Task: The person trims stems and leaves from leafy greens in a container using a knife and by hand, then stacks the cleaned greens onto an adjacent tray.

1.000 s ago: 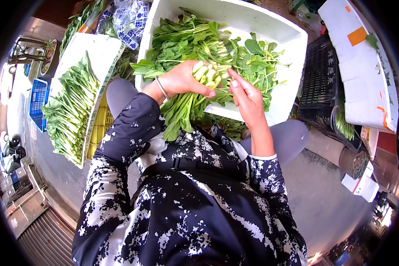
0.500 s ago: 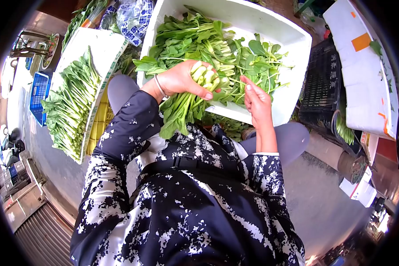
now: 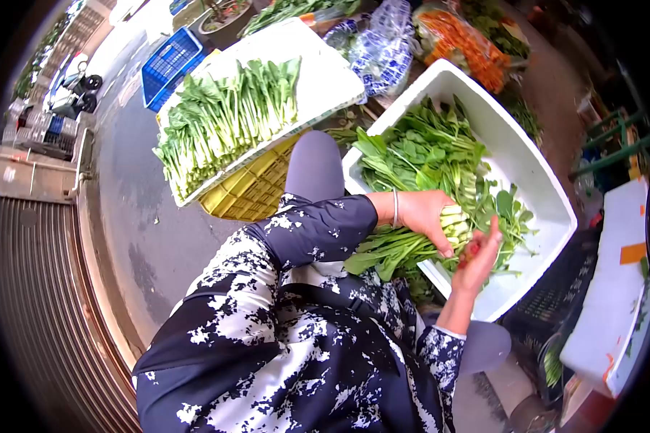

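"What is standing at the left, and how many?"
"1 blue lattice-sided plastic crate (image 3: 172,66); then 1 flat white foam slab (image 3: 318,63) is carrying a row of slim-stalked greens (image 3: 231,108); 1 yellow slotted crate (image 3: 251,182) is showing below it."
"And the 2 hands?"
"The left hand (image 3: 425,214), wearing 1 smooth bangle (image 3: 396,208), is grasping 1 leafy bunch (image 3: 386,251) over the foam box's (image 3: 538,169) near edge; the right hand (image 3: 478,261) is hovering half curled beside its pale, rounded stalk ends (image 3: 453,221); I cannot tell whether it is gripping anything."
"And the box?"
"1, deep and smooth-walled; it is holding rumpled loose leaves (image 3: 432,136)."
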`<state>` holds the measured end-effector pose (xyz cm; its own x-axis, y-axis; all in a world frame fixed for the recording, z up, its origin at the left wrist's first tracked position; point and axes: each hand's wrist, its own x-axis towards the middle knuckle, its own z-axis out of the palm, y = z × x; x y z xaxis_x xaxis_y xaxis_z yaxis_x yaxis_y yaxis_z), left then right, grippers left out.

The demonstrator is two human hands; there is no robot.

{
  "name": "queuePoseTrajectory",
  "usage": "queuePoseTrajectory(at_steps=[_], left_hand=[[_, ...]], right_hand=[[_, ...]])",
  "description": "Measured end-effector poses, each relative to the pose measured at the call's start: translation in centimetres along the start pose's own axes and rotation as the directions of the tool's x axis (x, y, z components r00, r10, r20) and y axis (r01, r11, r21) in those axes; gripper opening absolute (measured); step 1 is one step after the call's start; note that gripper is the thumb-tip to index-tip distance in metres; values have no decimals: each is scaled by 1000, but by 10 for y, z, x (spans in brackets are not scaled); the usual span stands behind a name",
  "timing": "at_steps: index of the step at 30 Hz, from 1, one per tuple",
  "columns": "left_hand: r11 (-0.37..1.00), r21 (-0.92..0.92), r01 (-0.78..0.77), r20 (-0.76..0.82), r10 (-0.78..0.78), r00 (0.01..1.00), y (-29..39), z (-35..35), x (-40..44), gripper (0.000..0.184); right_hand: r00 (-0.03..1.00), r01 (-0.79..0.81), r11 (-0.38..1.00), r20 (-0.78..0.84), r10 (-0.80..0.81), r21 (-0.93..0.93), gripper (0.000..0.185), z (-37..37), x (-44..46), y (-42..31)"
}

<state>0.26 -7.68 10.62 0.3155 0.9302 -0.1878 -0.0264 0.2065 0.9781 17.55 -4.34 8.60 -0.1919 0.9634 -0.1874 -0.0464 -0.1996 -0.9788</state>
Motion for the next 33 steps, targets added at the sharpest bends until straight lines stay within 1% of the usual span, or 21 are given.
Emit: queuePoseTrajectory(at_steps=[1, 3, 5, 6, 8, 9, 11, 12, 13, 15, 17, 19, 21, 23, 24, 25, 27, 28, 29, 31, 33], left_hand=[[997, -44, 62, 5, -62, 998, 9, 8, -15, 39], [991, 119, -60, -59, 68, 996, 37, -25, -15, 43], [980, 121, -156, -105, 169, 980, 69, -58, -29, 49], [950, 241, -199, -151, 239, 959, 85, -78, -38, 48], [895, 383, -229, -265, 344, 901, 117, -114, -57, 48], [848, 480, -224, -306, 401, 863, 133, -131, -66, 49], [739, 654, -163, -368, 499, 785, 144, -171, -75, 50], [531, 844, -74, -330, 623, 709, 145, -192, -79, 49], [503, 863, -33, -343, 633, 694, 145, -203, -88, 47], [308, 920, 241, -386, 612, 690, 122, -239, -91, 44], [12, 946, 324, -247, 672, 698, 71, -282, -90, 37], [-206, 934, 292, -109, 615, 781, 9, -313, -100, 35], [-42, 939, 343, -296, 414, 861, -33, -298, -118, 34], [-31, 936, 351, -293, 488, 822, -48, -283, -131, 40], [83, 912, 401, -403, 348, 846, -44, -276, -133, 48], [97, 909, 406, -413, 341, 844, -44, -274, -135, 48], [40, 926, 375, -367, 332, 869, -42, -273, -144, 55], [89, 920, 383, -393, 199, 898, -39, -272, -150, 65], [87, 920, 382, -391, 195, 899, -36, -269, -156, 65], [40, 914, 404, -405, 137, 904, -31, -255, -168, 75], [13, 892, 452, -453, 23, 891, -34, -249, -177, 90]], right_hand=[[998, -60, 998, -33, 61, 33, 59, -3, -17, 4], [999, 10, 1000, -54, -8, 24, 57, -15, 8, 0], [999, -26, 999, -47, 28, 41, 52, -31, 12, 2], [998, -29, 999, -48, 31, 30, 52, -37, 7, 6], [976, -180, 983, -119, 181, 19, 45, -51, 0, 18], [977, -177, 984, -119, 178, 13, 45, -55, -4, 25], [945, -293, 956, -159, 285, -27, 43, -63, -14, 39], [944, -296, 955, -159, 288, -31, 43, -64, -19, 45], [930, -333, 943, -173, 324, -26, 42, -64, -25, 50], [917, -362, 932, -191, 350, -29, 42, -64, -29, 56], [905, -400, 913, -195, 379, -82, 40, -60, -30, 60], [910, -390, 919, -181, 373, -67, 38, -57, -27, 62], [921, -377, 918, -156, 357, -124, 36, -49, -24, 58], [926, -369, 917, -144, 350, -148, 33, -41, -21, 54], [931, -359, 921, -130, 341, -153, 32, -38, -19, 54], [935, -351, 922, -112, 336, -161, 30, -35, -17, 53], [934, -355, 918, -97, 343, -174, 27, -26, -5, 57], [933, -359, 915, -85, 349, -186, 27, -21, -4, 56], [933, -361, 912, -76, 353, -195, 26, -17, -4, 55], [930, -368, 909, -72, 361, -194, 26, -11, -3, 55], [926, -378, 905, -71, 371, -194, 26, -11, -4, 57]])
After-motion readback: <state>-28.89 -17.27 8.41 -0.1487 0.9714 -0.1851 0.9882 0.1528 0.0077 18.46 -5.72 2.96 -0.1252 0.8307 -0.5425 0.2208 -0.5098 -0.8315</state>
